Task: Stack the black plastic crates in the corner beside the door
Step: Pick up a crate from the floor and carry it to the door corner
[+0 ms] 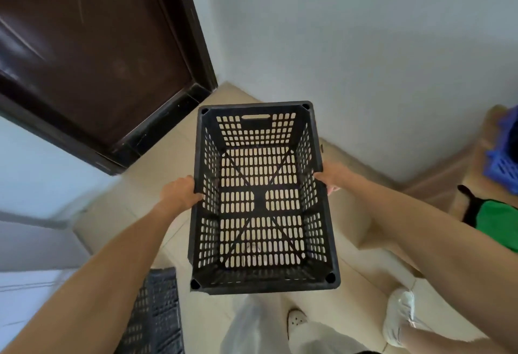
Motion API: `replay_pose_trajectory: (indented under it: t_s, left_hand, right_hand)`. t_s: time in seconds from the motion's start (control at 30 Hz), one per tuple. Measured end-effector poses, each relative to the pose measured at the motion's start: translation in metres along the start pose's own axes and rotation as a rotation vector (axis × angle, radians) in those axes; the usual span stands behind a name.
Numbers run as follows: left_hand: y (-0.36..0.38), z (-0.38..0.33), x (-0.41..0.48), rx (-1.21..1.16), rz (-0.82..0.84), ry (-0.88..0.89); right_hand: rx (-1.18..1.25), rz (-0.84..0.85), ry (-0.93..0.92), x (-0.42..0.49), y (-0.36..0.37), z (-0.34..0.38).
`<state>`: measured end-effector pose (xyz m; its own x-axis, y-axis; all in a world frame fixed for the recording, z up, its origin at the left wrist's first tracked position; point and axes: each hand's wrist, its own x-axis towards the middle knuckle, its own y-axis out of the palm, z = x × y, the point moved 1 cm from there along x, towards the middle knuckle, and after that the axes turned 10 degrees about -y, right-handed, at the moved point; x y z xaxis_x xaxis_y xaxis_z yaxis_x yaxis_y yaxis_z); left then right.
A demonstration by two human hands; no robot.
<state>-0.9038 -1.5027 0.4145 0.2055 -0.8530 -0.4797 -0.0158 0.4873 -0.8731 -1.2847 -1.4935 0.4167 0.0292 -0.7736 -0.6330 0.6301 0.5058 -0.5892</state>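
I hold a black perforated plastic crate (262, 199) above the beige floor, its open top facing me. My left hand (179, 192) grips the middle of its left rim. My right hand (330, 175) grips the right rim, fingers curled under the edge. The crate is empty and the floor shows through its slotted bottom. A second black crate (157, 311) stands on the floor at the lower left, partly hidden behind my left forearm. The corner beside the dark brown door (92, 53) lies just beyond the held crate.
White walls meet at the corner ahead. A blue crate (504, 157) and a green and black object (493, 219) lie at the right on the floor. My feet in white shoes (398, 317) are below the crate. A white wall runs along the left.
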Motion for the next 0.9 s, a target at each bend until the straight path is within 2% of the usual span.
replay_pose_trajectory:
  t_s: [0.23, 0.37, 0.53, 0.7, 0.9]
  left_hand:
    - [-0.065, -0.064, 0.12, 0.024, 0.043, 0.087]
    - [-0.085, -0.101, 0.166, -0.02, 0.061, 0.06]
    - [-0.093, -0.151, 0.217, -0.038, 0.104, 0.0]
    - [-0.091, -0.197, 0.26, -0.058, 0.168, -0.073]
    - [-0.068, -0.239, 0.304, -0.1, 0.257, -0.154]
  right_hand:
    - [0.063, -0.038, 0.086, 0.079, -0.075, 0.017]
    - [0.065, -0.043, 0.091, 0.124, -0.116, 0.018]
    - [-0.012, 0.017, 0.113, 0.202, -0.16, 0.005]
    - [-0.053, 0.056, 0.052, 0.282, -0.211, -0.006]
    - [-0.276, 0.096, -0.044, 0.369, -0.249, -0.008]
